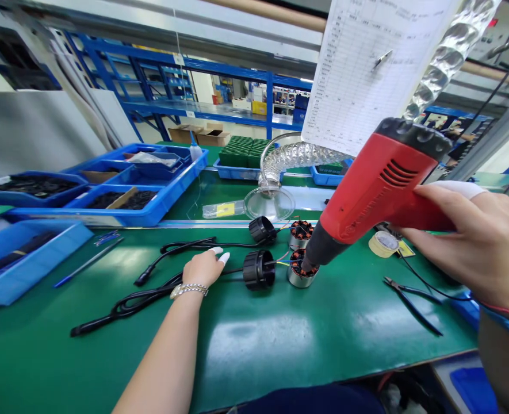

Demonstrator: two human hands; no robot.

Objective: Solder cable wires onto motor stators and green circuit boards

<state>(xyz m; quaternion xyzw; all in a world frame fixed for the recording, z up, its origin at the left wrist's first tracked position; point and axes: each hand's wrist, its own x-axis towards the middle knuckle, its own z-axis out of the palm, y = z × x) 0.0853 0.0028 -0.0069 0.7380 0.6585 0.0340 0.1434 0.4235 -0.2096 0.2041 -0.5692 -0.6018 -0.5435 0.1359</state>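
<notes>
The green worktop (344, 328) carries all the items listed. At its rear left stands a divided blue tray (150, 217), its compartments partly filled.

A red heat gun (362, 192) slants down and to the left, its dark nozzle at the coils of the nearer stator (303, 280); contact there cannot be confirmed.

The right hand (491, 236) enters at the right edge, raised above the worktop, back of the hand partly toward the viewer. Its grip is closed around the gun's handle; a white cover shows on one finger.

The left arm extends forward from the lower edge. The left hand (202, 268) lies palm down and low over the nearer black cable (137, 299), two white-covered fingertips directed right and away. The state of this grip cannot be told, the underside being hidden. A metal band circles the wrist.

The farther black cable (146, 276) lies behind it. Pliers (395, 286) rest to the right, handles apart. The nearer black cap (256, 270) and farther black cap (260, 230) lie on their sides, left of the nearer stator and farther stator (298, 243) respectively, with coloured wires between. A tape roll (383, 244) sits beyond the pliers.
</notes>
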